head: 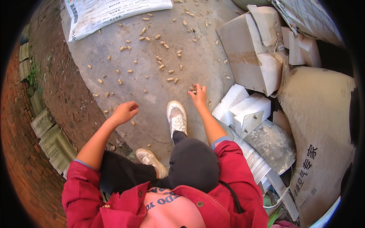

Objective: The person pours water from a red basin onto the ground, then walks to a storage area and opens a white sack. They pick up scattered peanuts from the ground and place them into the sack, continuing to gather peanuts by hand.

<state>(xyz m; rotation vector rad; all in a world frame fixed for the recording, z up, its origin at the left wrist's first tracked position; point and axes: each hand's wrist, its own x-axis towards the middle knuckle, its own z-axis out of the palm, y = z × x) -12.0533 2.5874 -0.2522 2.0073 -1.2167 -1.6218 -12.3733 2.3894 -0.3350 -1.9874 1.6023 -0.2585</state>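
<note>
Unshelled peanuts (161, 67) lie scattered over the grey concrete ground (154, 108) in front of me. My right hand (199, 95) is low over the ground, right of the white shoe, with its thumb and fingers closed around peanuts (193, 90). To the left of that shoe, my left hand (125, 113) hangs above the concrete with its fingers loosely curled; no object shows in it, though its palm is hidden. A few peanuts (106, 111) lie near its wrist. At the top left a white printed sack (114, 14) lies flat.
On the right stand a worn cardboard box (242, 54), white foam blocks (232, 102), a stained board (271, 145) and a large cardboard sheet (316, 114). Bare soil (68, 85) borders the concrete at left, with mossy tiles (57, 142) beyond. My shoes (176, 116) stand on the concrete.
</note>
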